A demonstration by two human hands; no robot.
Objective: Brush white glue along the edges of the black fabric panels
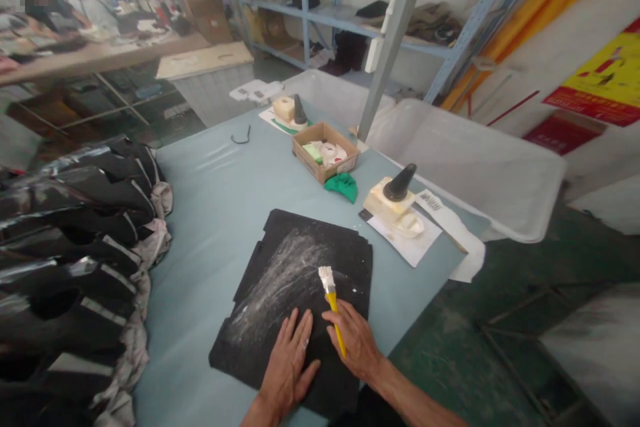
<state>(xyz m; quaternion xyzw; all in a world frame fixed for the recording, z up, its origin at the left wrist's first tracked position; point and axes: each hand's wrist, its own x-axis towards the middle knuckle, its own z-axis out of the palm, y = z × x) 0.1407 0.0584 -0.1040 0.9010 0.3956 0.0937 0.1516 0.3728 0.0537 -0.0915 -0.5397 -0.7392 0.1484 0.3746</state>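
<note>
A black flat panel with notched edges lies on the blue-green table, with whitish smears running diagonally across it. My left hand rests flat on the panel's lower part, fingers apart and holding nothing. Just to its right, my right hand is closed around the yellow handle of a brush. The brush's pale bristles point away from me over the right half of the panel. Beyond the panel's right corner, a dark cone stands on a cream block beside a shallow white dish.
Stacked dark pieces cover the table's left side. A cardboard box with small items, a green cloth and a second cone are farther back. Translucent bins stand past the far edge. People are at the upper left.
</note>
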